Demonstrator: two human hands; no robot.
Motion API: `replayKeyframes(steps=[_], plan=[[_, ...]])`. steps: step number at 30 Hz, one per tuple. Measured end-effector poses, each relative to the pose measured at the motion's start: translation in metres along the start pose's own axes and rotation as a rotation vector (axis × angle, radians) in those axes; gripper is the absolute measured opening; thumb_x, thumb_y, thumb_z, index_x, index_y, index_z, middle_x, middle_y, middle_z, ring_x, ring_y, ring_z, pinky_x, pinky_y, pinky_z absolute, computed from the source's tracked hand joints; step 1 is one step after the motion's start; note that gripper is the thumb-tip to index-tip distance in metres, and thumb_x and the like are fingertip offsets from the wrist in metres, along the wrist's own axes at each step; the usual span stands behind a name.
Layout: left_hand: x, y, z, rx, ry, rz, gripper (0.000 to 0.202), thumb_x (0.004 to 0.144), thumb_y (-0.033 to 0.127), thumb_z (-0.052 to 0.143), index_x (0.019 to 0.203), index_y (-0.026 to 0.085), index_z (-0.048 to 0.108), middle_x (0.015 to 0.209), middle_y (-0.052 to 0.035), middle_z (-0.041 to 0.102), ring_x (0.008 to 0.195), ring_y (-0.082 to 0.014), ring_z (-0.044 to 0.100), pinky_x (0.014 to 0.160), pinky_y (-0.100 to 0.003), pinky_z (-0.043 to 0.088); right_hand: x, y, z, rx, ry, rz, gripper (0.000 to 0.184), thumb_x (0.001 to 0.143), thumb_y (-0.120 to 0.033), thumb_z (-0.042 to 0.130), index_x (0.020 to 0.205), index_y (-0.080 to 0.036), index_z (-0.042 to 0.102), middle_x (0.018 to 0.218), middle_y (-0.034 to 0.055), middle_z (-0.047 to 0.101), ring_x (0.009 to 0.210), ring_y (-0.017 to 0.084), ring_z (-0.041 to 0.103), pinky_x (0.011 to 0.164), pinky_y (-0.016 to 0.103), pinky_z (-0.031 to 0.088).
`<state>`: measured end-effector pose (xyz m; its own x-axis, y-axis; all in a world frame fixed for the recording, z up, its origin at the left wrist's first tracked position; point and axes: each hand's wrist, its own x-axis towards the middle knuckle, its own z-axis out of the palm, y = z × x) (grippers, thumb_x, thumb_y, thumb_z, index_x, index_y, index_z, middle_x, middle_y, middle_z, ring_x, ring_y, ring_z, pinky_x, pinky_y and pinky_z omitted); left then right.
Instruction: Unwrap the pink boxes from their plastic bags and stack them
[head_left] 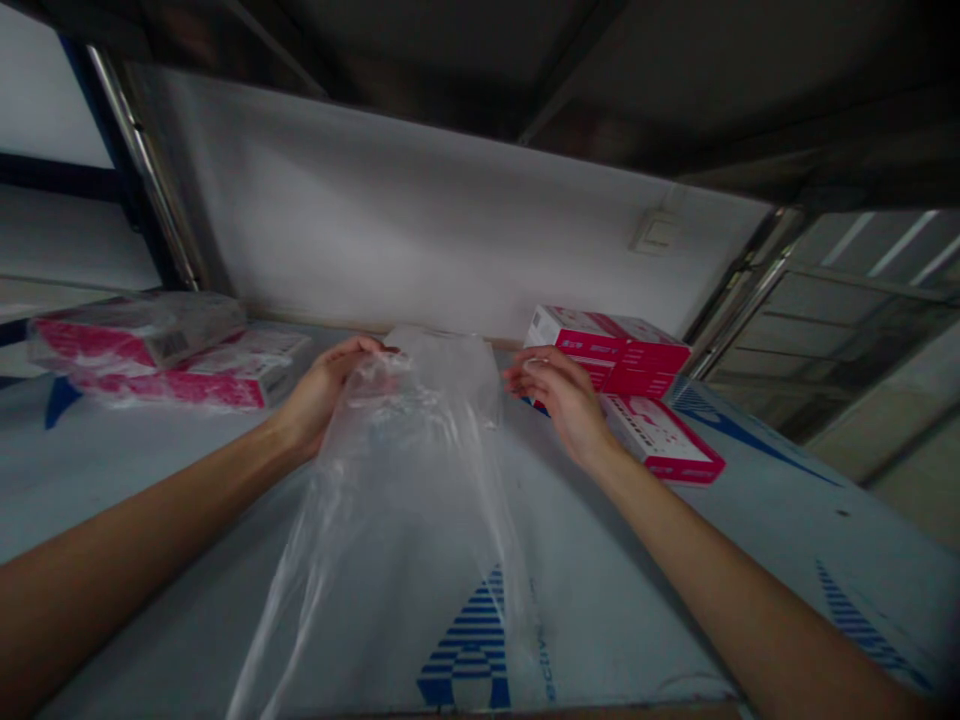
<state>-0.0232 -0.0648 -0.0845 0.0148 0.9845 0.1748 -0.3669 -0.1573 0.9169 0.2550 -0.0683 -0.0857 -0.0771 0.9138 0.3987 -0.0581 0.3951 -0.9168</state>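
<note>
A long clear plastic bag (pixel 420 470) hangs down toward me over the blue-grey surface. My left hand (pixel 330 385) is closed on its upper left edge, the fingertips partly hidden behind the film. My right hand (pixel 555 390) is just right of the bag's far end, its fingers loosely bent and apart, with nothing visible in them. Beyond the bag lies a flat whitish sheet or stack of film (pixel 450 350). Pink-and-white boxes (pixel 607 345) stand behind my right hand, and another pink-and-white box (pixel 660 440) lies in front of them.
On the left, two pink-and-white boxes (pixel 150 340) are wrapped in clear plastic. The worktop (pixel 600 600) carries blue printed marks. Metal posts (pixel 142 165) rise at both sides, and a dark shelf (pixel 487 60) hangs low overhead. A white wall with a switch (pixel 656 232) closes the back.
</note>
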Motion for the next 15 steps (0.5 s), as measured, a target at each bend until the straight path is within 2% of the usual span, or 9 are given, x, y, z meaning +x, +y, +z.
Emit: replayKeyframes(steps=[4,6,8,10,12,15], plan=[[-0.014,-0.015,0.011,-0.031,-0.213,-0.126,0.006,0.081,0.021,0.068,0.077,0.018,0.066,0.103,-0.0029,0.074,0.073,-0.0148,0.070,0.063,-0.025,0.057,-0.007,0.004,0.010,-0.009,-0.198,0.179,0.035,0.086,-0.046,0.068,0.118,-0.030,0.063,0.104,0.0015,0.071,0.088,0.019,0.068,0.074,0.033,0.054],[-0.019,-0.020,0.015,-0.028,-0.274,-0.142,0.008,0.083,0.024,0.069,0.078,0.018,0.068,0.107,-0.0035,0.074,0.081,-0.0172,0.071,0.070,-0.028,0.059,-0.011,0.005,0.015,-0.008,-0.252,0.242,0.043,0.086,-0.047,0.068,0.126,-0.034,0.060,0.111,0.0011,0.069,0.093,0.020,0.067,0.072,0.033,0.054],[-0.021,-0.022,0.017,-0.017,-0.293,-0.129,0.008,0.082,0.025,0.070,0.078,0.018,0.068,0.107,-0.0037,0.074,0.082,-0.0174,0.071,0.074,-0.030,0.059,-0.014,0.004,0.018,0.020,-0.273,0.266,0.050,0.083,-0.044,0.073,0.130,-0.035,0.057,0.102,0.0001,0.070,0.084,0.019,0.066,0.067,0.031,0.053],[-0.020,-0.023,0.017,0.007,-0.267,-0.100,0.008,0.082,0.025,0.070,0.079,0.018,0.068,0.109,-0.0042,0.073,0.078,-0.0165,0.071,0.072,-0.029,0.059,-0.014,0.002,0.017,0.032,-0.236,0.233,0.057,0.078,-0.036,0.079,0.130,-0.035,0.057,0.082,-0.0029,0.068,0.069,0.016,0.063,0.061,0.029,0.050],[-0.017,-0.022,0.016,0.024,-0.191,-0.051,0.007,0.082,0.024,0.068,0.081,0.018,0.067,0.111,-0.0050,0.072,0.075,-0.0156,0.070,0.072,-0.030,0.059,-0.011,0.001,0.012,0.005,-0.157,0.173,0.058,0.074,-0.030,0.082,0.127,-0.033,0.058,0.070,-0.0052,0.064,0.061,0.015,0.060,0.058,0.029,0.047],[-0.011,-0.018,0.015,0.021,-0.058,0.008,0.006,0.084,0.024,0.062,0.086,0.020,0.065,0.108,-0.0047,0.072,0.071,-0.0158,0.070,0.070,-0.033,0.060,-0.005,0.003,0.004,-0.041,-0.058,0.123,0.053,0.075,-0.030,0.081,0.123,-0.032,0.059,0.071,-0.0039,0.065,0.063,0.016,0.061,0.059,0.030,0.048]])
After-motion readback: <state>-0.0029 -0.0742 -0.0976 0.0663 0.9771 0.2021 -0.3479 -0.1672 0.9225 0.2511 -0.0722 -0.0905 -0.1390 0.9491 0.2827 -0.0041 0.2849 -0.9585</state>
